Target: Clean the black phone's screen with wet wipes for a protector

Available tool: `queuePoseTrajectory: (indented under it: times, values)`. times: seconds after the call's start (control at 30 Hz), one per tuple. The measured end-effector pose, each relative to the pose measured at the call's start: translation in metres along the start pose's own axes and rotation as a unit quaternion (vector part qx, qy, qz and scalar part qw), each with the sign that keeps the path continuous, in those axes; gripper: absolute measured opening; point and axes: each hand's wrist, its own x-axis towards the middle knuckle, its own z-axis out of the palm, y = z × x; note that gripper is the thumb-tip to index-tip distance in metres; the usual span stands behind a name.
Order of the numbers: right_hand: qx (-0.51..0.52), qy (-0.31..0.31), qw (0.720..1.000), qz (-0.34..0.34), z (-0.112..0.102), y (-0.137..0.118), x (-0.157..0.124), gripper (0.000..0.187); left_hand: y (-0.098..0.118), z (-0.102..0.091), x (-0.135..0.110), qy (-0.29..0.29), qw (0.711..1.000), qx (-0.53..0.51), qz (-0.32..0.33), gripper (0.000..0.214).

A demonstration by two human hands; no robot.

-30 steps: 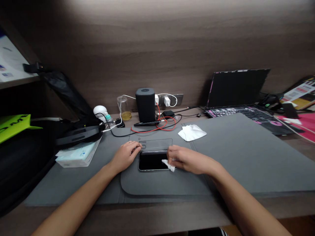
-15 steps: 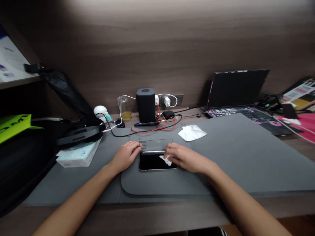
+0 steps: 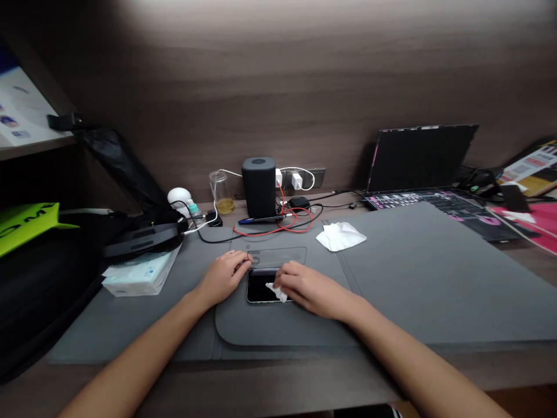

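Fingers [image 3: 284, 277], right hand [image 3: 307, 288]: wipe [image 3: 275, 292] slid leftward across phone [image 3: 257, 285].

black phone [image 3: 260, 286] lying flat, screen dark, on grey mat [image 3: 270, 325], small white wipe [image 3: 275, 292] on its screen

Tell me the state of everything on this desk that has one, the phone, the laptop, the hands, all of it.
phone, flat on the mat, screen up and dark
wipe, pinched in the fingers of the right hand, on the screen
left hand, resting at the phone's left end
laptop, open, screen dark
glass, upright, a little yellow liquid inside
tissue, crumpled, loose on the mat
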Motion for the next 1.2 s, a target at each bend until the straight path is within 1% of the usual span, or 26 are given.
queuePoseTrajectory:
  times: [0.07, 0.2, 0.33, 0.43, 0.5, 0.63, 0.77, 0.83, 0.97, 1.1, 1.2]
  values:
    - [-0.014, 0.012, 1.0, 0.022, 0.002, -0.001, 0.001, 0.02, 0.0, 0.0, 0.0, 0.0, 1.0, -0.003, 0.002, 0.023]
    - [-0.055, 0.05, 0.993, 0.089, 0.005, -0.002, 0.0, 0.017, 0.0, -0.001, 0.001, -0.002, 1.0, -0.01, -0.002, 0.021]
    - [-0.108, 0.088, 0.983, 0.121, 0.006, -0.002, -0.001, 0.017, 0.0, -0.001, 0.001, -0.002, 1.0, -0.011, -0.005, 0.022]
    - [-0.111, 0.085, 0.98, 0.143, 0.007, -0.004, 0.0, 0.013, 0.0, -0.001, 0.001, -0.004, 1.0, -0.013, -0.004, 0.021]
    - [-0.093, 0.069, 0.985, 0.129, 0.01, -0.006, 0.002, 0.015, 0.0, -0.001, 0.001, -0.003, 1.0, -0.012, -0.003, 0.021]
    - [-0.088, 0.049, 0.993, 0.069, 0.013, -0.008, 0.004, 0.018, 0.0, -0.001, 0.001, 0.0, 1.0, -0.009, -0.002, 0.022]
    - [-0.095, 0.064, 0.991, 0.071, 0.011, -0.006, 0.003, 0.012, 0.001, -0.001, 0.001, 0.0, 1.0, -0.008, 0.0, 0.022]
    - [-0.099, 0.054, 0.992, 0.06, 0.01, -0.007, 0.003, 0.01, 0.002, -0.001, 0.001, 0.004, 1.0, -0.005, 0.001, 0.022]
    - [-0.088, 0.031, 0.995, 0.029, 0.012, -0.012, 0.005, 0.011, 0.002, -0.001, 0.0, 0.007, 1.0, -0.001, 0.001, 0.022]
    - [-0.087, 0.045, 0.994, 0.039, 0.016, -0.013, 0.007, 0.013, 0.002, -0.001, 0.0, 0.002, 1.0, 0.001, 0.002, 0.022]
    - [-0.095, 0.039, 0.994, 0.026, 0.017, -0.013, 0.008, 0.014, 0.001, -0.001, 0.0, 0.004, 1.0, -0.002, 0.001, 0.022]
